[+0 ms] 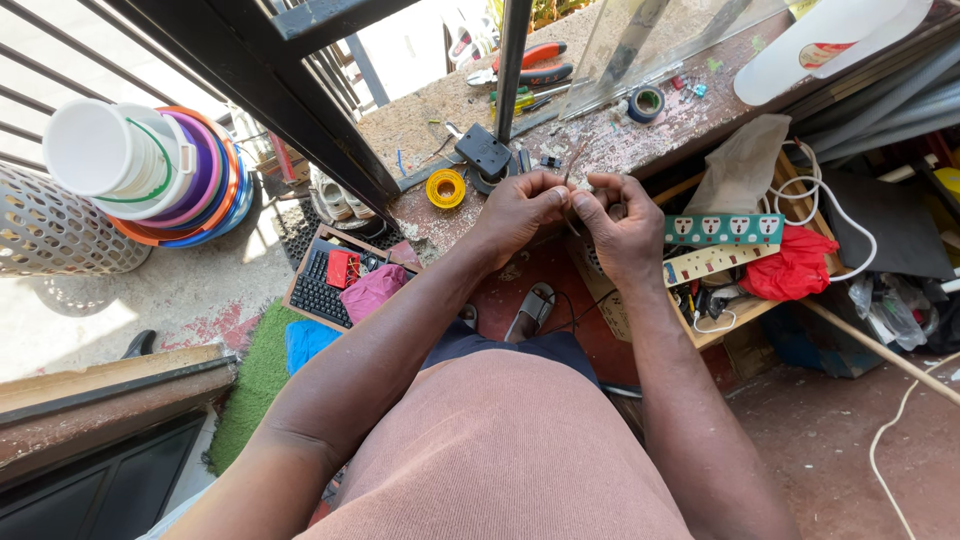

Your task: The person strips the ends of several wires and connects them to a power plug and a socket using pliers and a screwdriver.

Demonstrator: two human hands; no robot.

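My left hand (520, 208) and my right hand (622, 228) meet in front of me at the edge of a worn concrete ledge (640, 135). Both pinch a thin wire (575, 165) between their fingertips, and its end sticks up above them. What lies inside the fingers is hidden. Just beyond the hands lie a yellow tape roll (446, 187) and a black plastic box (484, 152).
Red-handled pliers (530, 62), a blue tape roll (646, 103) and small parts lie on the ledge. A wooden crate (752, 300) at right holds power strips (722, 245), red cloth and white cable. A keyboard tray (325, 280), stacked coloured buckets (150, 170) and a basket stand left.
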